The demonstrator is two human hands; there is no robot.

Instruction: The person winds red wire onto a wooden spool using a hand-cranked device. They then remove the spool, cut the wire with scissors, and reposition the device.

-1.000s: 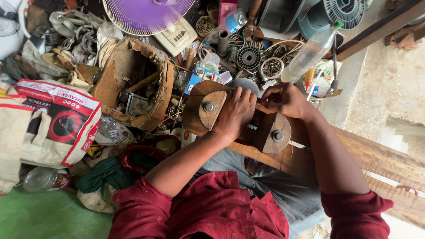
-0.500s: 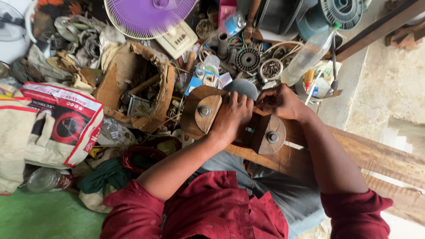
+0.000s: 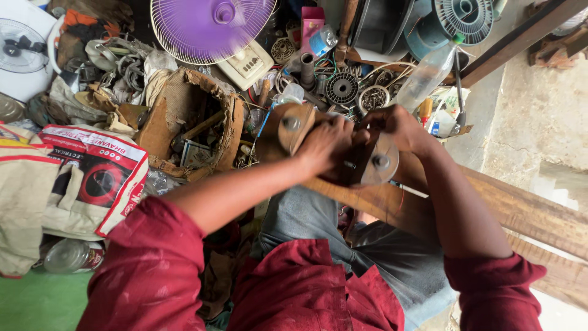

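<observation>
Left hand (image 3: 324, 144) now sits further over the wooden winding jig (image 3: 337, 153); right hand (image 3: 398, 125) maybe shifts a bit too.

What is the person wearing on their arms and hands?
Both arms wear dark red sleeves with pale dusty smudges, pushed up above the elbows, so the forearms are bare. The left hand and right hand are bare too: no gloves. No watch, ring or bracelet shows.

torn box (image 3: 190, 122) left of the wooden device (image 3: 331, 153), fan (image 3: 211, 27) behind it.
</observation>
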